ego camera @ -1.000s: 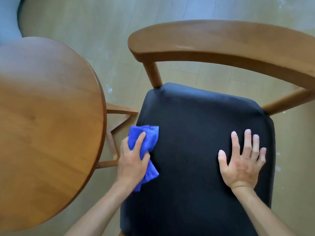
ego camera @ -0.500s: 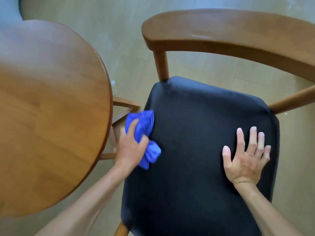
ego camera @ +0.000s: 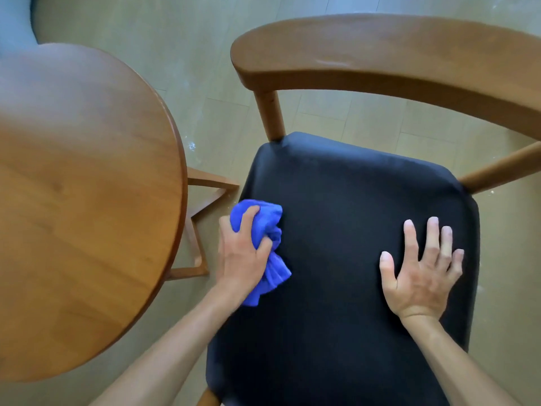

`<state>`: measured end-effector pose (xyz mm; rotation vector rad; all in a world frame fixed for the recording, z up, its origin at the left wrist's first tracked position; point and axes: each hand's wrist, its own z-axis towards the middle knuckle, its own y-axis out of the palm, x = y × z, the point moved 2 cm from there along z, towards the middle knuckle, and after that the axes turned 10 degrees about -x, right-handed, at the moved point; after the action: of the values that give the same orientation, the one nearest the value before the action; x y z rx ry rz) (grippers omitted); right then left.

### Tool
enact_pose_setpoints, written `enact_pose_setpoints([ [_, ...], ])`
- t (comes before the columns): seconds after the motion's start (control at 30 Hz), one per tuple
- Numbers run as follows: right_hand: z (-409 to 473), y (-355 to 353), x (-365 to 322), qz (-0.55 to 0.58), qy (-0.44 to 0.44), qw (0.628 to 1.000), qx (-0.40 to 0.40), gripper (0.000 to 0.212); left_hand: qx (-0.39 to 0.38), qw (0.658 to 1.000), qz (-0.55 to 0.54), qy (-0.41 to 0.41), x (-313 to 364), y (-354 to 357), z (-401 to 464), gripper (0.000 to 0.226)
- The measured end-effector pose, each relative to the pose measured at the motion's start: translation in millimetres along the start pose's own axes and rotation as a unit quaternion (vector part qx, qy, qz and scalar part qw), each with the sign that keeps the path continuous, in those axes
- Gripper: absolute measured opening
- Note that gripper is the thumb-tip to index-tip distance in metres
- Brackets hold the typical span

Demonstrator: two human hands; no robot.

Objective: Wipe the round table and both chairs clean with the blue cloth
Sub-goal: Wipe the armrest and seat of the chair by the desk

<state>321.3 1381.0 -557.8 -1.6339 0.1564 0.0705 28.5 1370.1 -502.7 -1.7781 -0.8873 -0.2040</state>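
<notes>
Blue cloth bunched in left hand on chair seat; right hand flat, fingers spread.

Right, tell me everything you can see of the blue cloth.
The blue cloth is a bright blue, soft-looking fabric, bunched into a crumpled wad with folds and creases. The left hand grips it from above, fingers curled over its upper part, while a loose tail hangs out below the palm. It lies on the left edge of the chair's dark seat, beside the round table but apart from it.
</notes>
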Motion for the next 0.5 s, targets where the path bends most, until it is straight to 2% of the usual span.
enact_pose_setpoints([
  [0.13, -0.2, 1.0, 0.6, -0.001, 0.000, 1.000, 0.004, 0.063, 0.041, 0.999, 0.010, 0.010, 52.0, -14.1, 101.6, 0.052],
  [0.23, 0.7, 1.9, 1.7, -0.003, -0.001, 1.000, 0.005, 0.063, 0.044, 0.997, 0.047, 0.031, 57.8, -15.0, 117.9, 0.052],
  [0.37, 0.1, 0.3, 0.8, -0.002, -0.001, 1.000, -0.010, 0.063, 0.002, 0.997, 0.063, 0.046, 10.9, -15.2, 55.9, 0.056],
  [0.5, -0.8, -2.3, 0.3, 0.002, 0.002, 1.000, -0.016, 0.063, -0.108, 0.986, 0.124, 0.043, -48.9, -12.6, -59.9, 0.059],
])
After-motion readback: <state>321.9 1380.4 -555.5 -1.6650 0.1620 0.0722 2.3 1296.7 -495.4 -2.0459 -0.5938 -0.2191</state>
